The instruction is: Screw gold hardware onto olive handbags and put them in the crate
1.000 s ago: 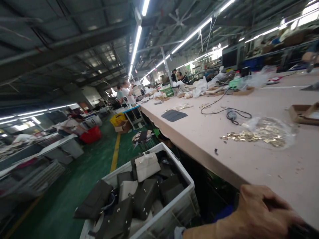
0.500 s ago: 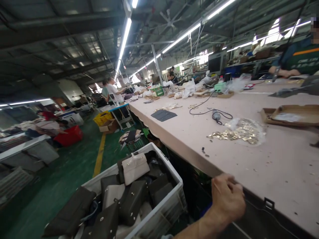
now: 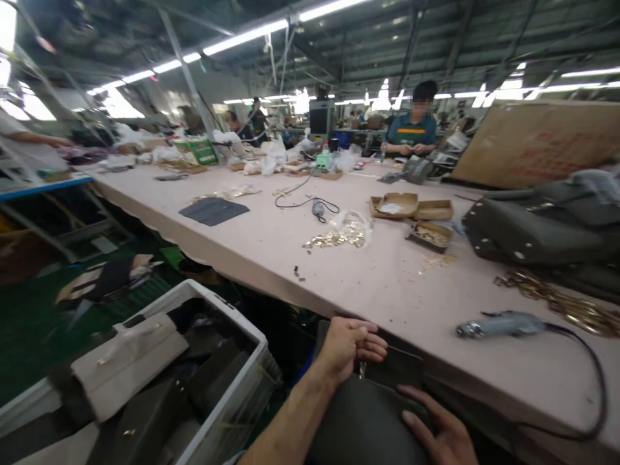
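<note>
A dark olive handbag (image 3: 363, 423) is in front of me at the table's near edge, its lower part cut off by the frame. My right hand (image 3: 443, 429) grips its right side, thumb and fingers on either side of the edge. Above the bag's top is my left hand (image 3: 352, 345), fingers stretched out and loosely together, holding nothing I can see. Just below it shows a small metal clasp (image 3: 362, 369). A dark flap (image 3: 397, 367) stands behind, partly covered by the left hand.
A white crate (image 3: 227, 310) of dark and beige bags stands left. On the pink-covered table (image 3: 271, 258) lie gold metal pieces (image 3: 349, 229), cardboard trays (image 3: 431, 236), a corded grey tool (image 3: 504, 325), a chain (image 3: 557, 300) and more dark bags (image 3: 533, 232). A co-worker (image 3: 411, 132) sits opposite.
My view has turned right, bringing the corded tool and bag pile into sight. My left hand, closed at the table edge before, is now opened above the handbag. My right hand has appeared, gripping it.
</note>
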The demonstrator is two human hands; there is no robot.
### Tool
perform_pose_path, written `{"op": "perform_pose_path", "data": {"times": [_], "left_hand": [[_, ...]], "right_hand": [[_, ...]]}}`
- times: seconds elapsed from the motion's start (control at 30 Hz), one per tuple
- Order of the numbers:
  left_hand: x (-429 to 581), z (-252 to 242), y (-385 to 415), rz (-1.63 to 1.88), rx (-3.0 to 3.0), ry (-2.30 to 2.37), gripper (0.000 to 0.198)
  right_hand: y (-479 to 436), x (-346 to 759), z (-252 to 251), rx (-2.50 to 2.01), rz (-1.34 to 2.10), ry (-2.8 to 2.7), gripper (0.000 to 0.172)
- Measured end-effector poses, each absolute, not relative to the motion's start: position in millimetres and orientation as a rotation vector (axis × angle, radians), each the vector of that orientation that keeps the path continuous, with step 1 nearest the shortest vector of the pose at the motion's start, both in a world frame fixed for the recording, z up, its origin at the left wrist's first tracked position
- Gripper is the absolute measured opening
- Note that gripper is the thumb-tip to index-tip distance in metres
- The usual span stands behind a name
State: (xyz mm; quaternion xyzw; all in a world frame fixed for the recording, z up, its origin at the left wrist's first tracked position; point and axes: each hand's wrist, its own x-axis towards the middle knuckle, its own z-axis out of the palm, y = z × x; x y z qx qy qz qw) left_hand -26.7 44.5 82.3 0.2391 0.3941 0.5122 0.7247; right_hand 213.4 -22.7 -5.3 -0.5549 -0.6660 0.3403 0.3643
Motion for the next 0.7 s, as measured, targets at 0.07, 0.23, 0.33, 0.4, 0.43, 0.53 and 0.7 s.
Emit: {"op": "perform_pose_path", "data": {"times": [0.07,0.23,0.33,0.4,0.43,0.53,0.7], "left_hand": [[-26.6,75.7,39.6,1.176,0.547,0.854,0.034],[-16.8,55.7,27.8,1.264,0.615,0.808,0.051],[-9.4,44.6,22.2,1.347,0.646,0.902,0.051],[-8.0,42.2,20.1,1.366,0.653,0.987,0.05],[-8.9,43.2,19.6,1.365,0.656,1.022,0.049],[-16.8,54.8,19.4,1.323,0.664,1.069,0.043],[-32.0,79.9,18.9,1.236,0.678,1.039,0.03]], "right_hand": [[-12.3,214.4,-9.6,-1.392,1.017,-1.667,0.05],[3.4,221.7,-20.7,-1.38,1.173,-1.558,0.047],[3.0,226.8,-29.4,-1.372,1.235,-1.515,0.045],[0.3,228.4,-34.8,-1.367,1.246,-1.477,0.044],[-1.2,228.5,-36.5,-1.36,1.25,-1.45,0.043],[-5.1,226.2,-35.9,-1.327,1.311,-1.365,0.043],[-11.8,213.9,-21.7,-1.312,1.399,-1.315,0.044]]}}
